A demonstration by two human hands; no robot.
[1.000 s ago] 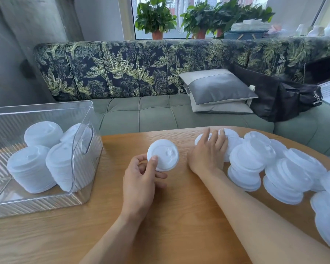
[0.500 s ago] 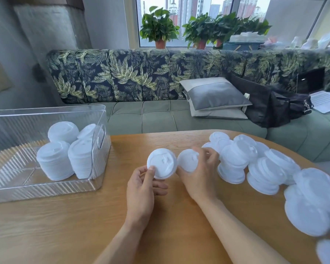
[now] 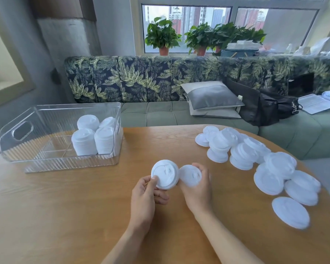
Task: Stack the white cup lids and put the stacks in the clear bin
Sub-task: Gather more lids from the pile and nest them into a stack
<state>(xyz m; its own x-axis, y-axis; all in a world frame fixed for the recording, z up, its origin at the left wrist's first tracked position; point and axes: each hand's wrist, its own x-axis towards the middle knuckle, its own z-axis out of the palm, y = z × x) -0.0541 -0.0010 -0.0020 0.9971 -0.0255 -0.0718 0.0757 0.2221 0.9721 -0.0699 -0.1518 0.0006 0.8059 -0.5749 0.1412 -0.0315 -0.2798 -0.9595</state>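
Note:
My left hand (image 3: 144, 195) pinches a white cup lid (image 3: 165, 174) by its lower rim, tilted up toward me. Right beside it my right hand (image 3: 198, 189) grips a second white lid (image 3: 190, 175), its edge close to the first lid. Both are held just above the wooden table (image 3: 84, 216). A heap of loose white lids (image 3: 242, 153) sprawls over the table's right side. The clear bin (image 3: 65, 162) sits at the left with several stacks of lids (image 3: 92, 140) standing in its right end.
More lids lie flat near the table's right edge (image 3: 291, 212). Behind the table runs a green sofa (image 3: 160, 115) with a grey pillow (image 3: 211, 97) and a black bag (image 3: 265, 105). The bin's left half holds nothing.
My right hand left the pile holding a lid and brought it beside the lid in my left hand. Both hands drew closer to me; the view tilted up and shifted left.

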